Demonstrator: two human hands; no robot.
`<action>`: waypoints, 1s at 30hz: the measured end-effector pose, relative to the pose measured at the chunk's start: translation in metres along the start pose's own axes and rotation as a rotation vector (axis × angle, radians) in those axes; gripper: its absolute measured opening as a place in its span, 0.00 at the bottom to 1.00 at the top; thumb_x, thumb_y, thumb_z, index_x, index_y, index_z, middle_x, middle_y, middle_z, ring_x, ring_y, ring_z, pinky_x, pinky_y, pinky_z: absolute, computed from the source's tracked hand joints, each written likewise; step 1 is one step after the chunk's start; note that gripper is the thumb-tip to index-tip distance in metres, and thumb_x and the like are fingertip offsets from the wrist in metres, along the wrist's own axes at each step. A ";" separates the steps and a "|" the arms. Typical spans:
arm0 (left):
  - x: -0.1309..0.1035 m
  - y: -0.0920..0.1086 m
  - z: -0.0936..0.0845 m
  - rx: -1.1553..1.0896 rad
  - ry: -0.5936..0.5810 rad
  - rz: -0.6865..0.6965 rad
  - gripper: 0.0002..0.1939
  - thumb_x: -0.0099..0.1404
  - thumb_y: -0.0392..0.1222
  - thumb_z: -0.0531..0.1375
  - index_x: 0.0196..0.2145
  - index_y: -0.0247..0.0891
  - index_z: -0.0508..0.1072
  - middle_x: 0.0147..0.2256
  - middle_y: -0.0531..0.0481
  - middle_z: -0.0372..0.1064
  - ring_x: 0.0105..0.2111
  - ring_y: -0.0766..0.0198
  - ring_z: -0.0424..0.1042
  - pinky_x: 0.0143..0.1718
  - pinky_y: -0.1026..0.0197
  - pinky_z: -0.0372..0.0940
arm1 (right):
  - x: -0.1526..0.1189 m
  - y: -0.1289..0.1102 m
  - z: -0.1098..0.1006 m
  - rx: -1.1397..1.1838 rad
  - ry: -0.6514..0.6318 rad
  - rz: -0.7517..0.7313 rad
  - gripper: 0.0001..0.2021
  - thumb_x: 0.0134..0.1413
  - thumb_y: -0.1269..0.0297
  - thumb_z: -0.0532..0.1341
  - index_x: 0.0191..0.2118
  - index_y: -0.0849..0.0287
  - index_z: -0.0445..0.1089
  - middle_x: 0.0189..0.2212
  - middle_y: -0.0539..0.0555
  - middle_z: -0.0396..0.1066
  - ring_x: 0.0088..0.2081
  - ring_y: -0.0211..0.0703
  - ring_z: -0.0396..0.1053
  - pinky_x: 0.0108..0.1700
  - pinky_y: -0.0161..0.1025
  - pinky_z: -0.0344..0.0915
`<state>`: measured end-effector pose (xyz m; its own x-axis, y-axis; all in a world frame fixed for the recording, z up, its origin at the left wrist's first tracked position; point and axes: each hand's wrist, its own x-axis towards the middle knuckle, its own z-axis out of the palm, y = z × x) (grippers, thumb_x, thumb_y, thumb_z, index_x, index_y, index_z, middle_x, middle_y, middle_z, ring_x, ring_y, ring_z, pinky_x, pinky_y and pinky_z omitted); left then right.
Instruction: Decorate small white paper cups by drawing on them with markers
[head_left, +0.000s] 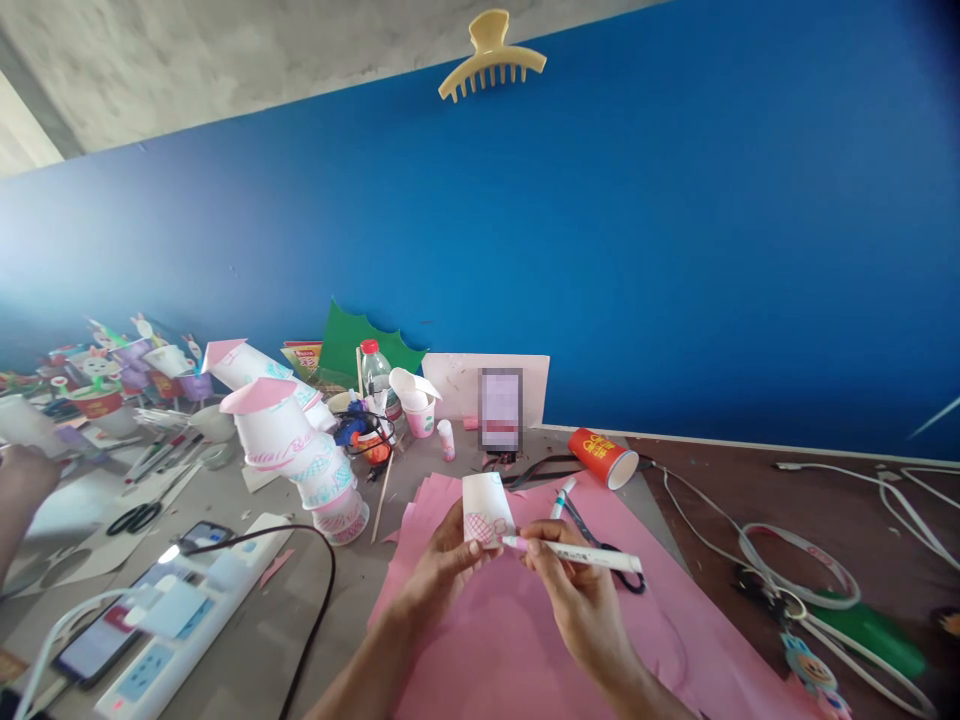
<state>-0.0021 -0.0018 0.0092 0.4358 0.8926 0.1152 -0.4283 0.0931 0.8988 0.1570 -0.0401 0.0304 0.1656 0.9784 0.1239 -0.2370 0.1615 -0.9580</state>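
Note:
My left hand [450, 555] holds up a small white paper cup [484, 500] with pink crosshatched shapes drawn on its lower part. In my right hand [566, 580] is a white marker [592, 555], gripped like a pen, its pink tip at the drawing on the cup. Both hands are over a large pink paper sheet [480, 670]. Just behind my right hand lie a second marker [561, 498] with a teal band and a pair of dark-handled scissors [634, 580], partly hidden by the held marker.
Stacked decorated paper cups [296, 450] with pink cone roofs stand to the left. Nearer are a power strip [202, 610] and a phone [120, 625]. A red paper cup [604, 458] lies right of an upright phone [501, 410]. Another person's hand [30, 485] is far left.

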 end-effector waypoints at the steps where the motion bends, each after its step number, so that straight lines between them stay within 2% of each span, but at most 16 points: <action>1: 0.000 0.000 0.000 0.006 0.001 0.001 0.33 0.58 0.49 0.65 0.60 0.44 0.63 0.48 0.45 0.72 0.46 0.51 0.68 0.49 0.49 0.60 | 0.000 0.000 0.000 -0.004 0.002 0.005 0.18 0.49 0.45 0.66 0.31 0.58 0.72 0.19 0.47 0.62 0.22 0.37 0.56 0.23 0.33 0.57; 9: 0.001 0.003 0.003 0.052 0.000 -0.010 0.33 0.58 0.53 0.64 0.59 0.43 0.64 0.48 0.43 0.71 0.49 0.47 0.67 0.50 0.47 0.59 | 0.000 0.002 0.000 -0.022 -0.013 0.020 0.20 0.48 0.44 0.66 0.31 0.58 0.72 0.19 0.47 0.61 0.22 0.36 0.56 0.24 0.33 0.56; 21: 0.000 0.005 0.005 0.012 0.016 -0.017 0.30 0.57 0.52 0.66 0.56 0.44 0.67 0.46 0.45 0.72 0.48 0.49 0.68 0.50 0.50 0.60 | 0.001 -0.003 -0.001 -0.028 -0.030 0.001 0.18 0.51 0.46 0.65 0.29 0.57 0.71 0.19 0.46 0.59 0.21 0.37 0.54 0.21 0.33 0.52; 27: 0.000 0.006 0.006 0.063 0.035 -0.032 0.24 0.57 0.53 0.65 0.49 0.42 0.73 0.45 0.44 0.72 0.48 0.48 0.68 0.48 0.51 0.62 | 0.004 -0.005 -0.002 -0.020 -0.032 0.007 0.18 0.51 0.45 0.65 0.29 0.57 0.71 0.19 0.47 0.61 0.22 0.38 0.55 0.23 0.34 0.55; 30: 0.000 0.006 0.005 0.061 0.020 -0.022 0.26 0.57 0.53 0.65 0.51 0.42 0.71 0.44 0.44 0.73 0.47 0.48 0.69 0.48 0.50 0.62 | 0.003 -0.005 -0.001 -0.006 -0.034 0.016 0.17 0.51 0.46 0.65 0.30 0.57 0.72 0.20 0.47 0.62 0.23 0.38 0.56 0.24 0.34 0.56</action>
<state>-0.0005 -0.0037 0.0168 0.4281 0.8995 0.0870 -0.3696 0.0864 0.9251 0.1599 -0.0384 0.0352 0.1289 0.9848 0.1168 -0.2338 0.1446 -0.9615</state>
